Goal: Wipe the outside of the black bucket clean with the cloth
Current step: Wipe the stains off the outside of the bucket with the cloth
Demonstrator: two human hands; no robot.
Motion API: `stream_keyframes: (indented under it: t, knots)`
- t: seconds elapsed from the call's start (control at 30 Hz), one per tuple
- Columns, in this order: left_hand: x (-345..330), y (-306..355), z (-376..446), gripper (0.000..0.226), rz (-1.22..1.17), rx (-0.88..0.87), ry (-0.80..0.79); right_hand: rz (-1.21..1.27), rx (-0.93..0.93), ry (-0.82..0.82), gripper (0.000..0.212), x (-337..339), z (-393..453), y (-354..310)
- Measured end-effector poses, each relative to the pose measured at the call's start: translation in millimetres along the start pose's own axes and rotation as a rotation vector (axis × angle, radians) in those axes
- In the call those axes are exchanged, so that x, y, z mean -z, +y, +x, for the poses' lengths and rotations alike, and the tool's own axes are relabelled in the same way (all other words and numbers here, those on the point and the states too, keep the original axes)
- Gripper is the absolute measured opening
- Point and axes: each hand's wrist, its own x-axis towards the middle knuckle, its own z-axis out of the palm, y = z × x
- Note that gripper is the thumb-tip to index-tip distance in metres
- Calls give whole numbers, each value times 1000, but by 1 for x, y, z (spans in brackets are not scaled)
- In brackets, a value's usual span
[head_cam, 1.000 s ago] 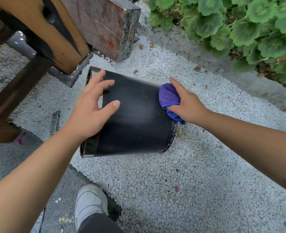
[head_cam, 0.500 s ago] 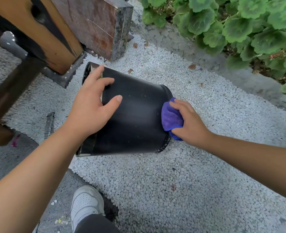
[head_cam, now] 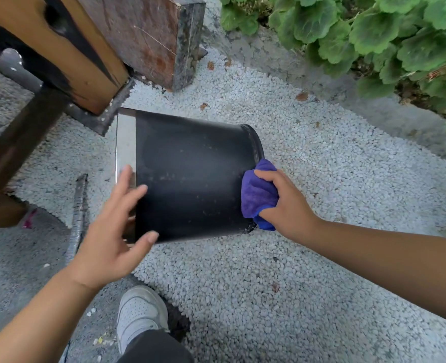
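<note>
The black bucket (head_cam: 190, 176) lies on its side on white gravel, its shiny rim band to the left and its base to the right. Pale specks dot its lower side. My right hand (head_cam: 287, 203) is closed around a bunched purple cloth (head_cam: 258, 192), which presses against the bucket's base edge at the lower right. My left hand (head_cam: 112, 229) has spread fingers at the rim end, near the lower left corner; fingertips reach the black wall and the thumb sits at the bottom edge. Whether the palm touches the bucket cannot be told.
A wooden post (head_cam: 59, 43) and a stone block (head_cam: 148, 32) stand just behind the bucket's rim. Green plants (head_cam: 373, 35) line a concrete curb at the upper right. My white shoe (head_cam: 140, 315) is on the ground below the bucket. A dark metal bar (head_cam: 78, 218) lies at left.
My right hand has slid the cloth down the bucket's base edge toward me. My left hand has shifted from the top of the wall down to the lower rim corner.
</note>
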Motion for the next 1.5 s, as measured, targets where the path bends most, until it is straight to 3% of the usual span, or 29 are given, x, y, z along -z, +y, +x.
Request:
stream_keyframes:
  t: [0.1, 0.23, 0.37, 0.47, 0.6, 0.73, 0.97, 1.5]
  knots:
    - [-3, 9, 9, 69, 25, -43, -61, 32, -56, 30, 71, 4, 5, -4]
    - [9, 28, 50, 58, -58, -70, 19, 133, -115, 71, 63, 27, 24, -17]
    - [35, 38, 106, 49, -426, 115, 88, 214, -93, -19, 55, 51, 49, -31]
    - [55, 34, 130, 54, -667, 145, 139, 363, -185, -11, 49, 57, 60, -29]
    - [52, 30, 114, 60, -211, 50, -73, 452, -237, -14, 49, 57, 72, -29]
    - [50, 32, 121, 50, 66, 87, -68, 290, -184, -65, 47, 55, 78, -33]
    - [55, 36, 150, 40, 118, 162, -114, 248, -166, -88, 45, 60, 74, -44]
    - [58, 39, 159, 46, 137, 254, -179, 97, -3, 74, 80, 1, -39, -27]
